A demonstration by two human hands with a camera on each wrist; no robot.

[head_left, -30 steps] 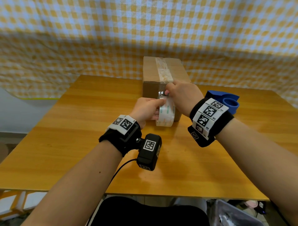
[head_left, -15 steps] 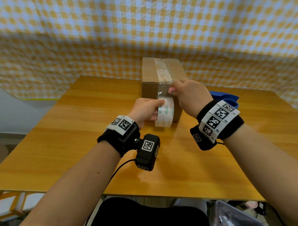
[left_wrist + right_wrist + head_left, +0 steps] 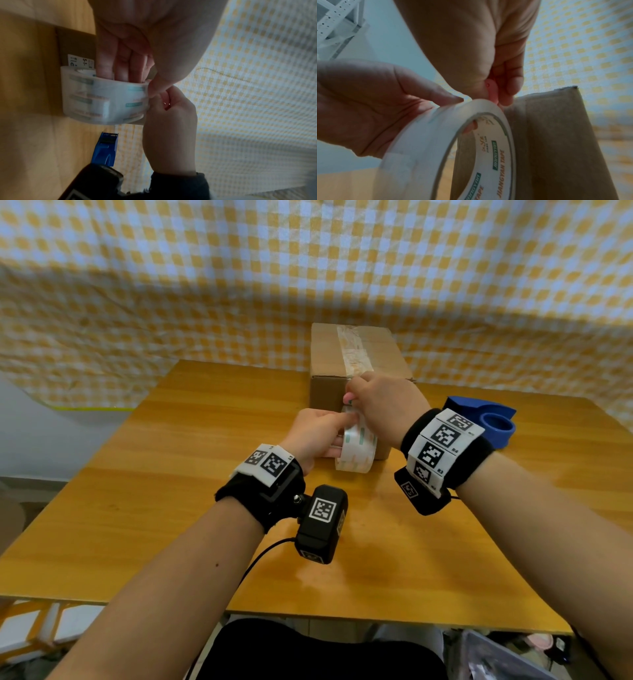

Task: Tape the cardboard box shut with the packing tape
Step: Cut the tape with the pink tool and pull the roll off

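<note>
We see the box [image 3: 356,371] standing on the bench [image 3: 144,498], towards its far edge, in front of a yellow checked cloth [image 3: 171,285]. A strip of tape [image 3: 352,350] runs along the middle of its top to the near edge. Just in front of the box's near face, the tape roll [image 3: 356,448] stands on edge, touching or very close to that face; the left wrist view shows a white label [image 3: 80,61] on the face behind the roll.

Our left hand [image 3: 313,436] holds the roll: its fingers [image 3: 120,63] reach into the core, and the thumb lies on the outer winding at the top. In the right wrist view one fingertip shows inside the core, where printed lettering runs around the ring.

Our right hand [image 3: 383,402] is at the box's near top edge, directly above the roll. Its thumb and forefinger are closed in a pinch at the top of the roll, where the tape leaves it; the other fingers are curled in. We cannot tell from any view whether the pinched tape is one with the strip on the box top, since the hand covers that spot.

A blue tape dispenser [image 3: 493,422] lies on the bench to the right of the box, behind the right wrist, apart from both hands; its toothed edge shows in the left wrist view.
</note>
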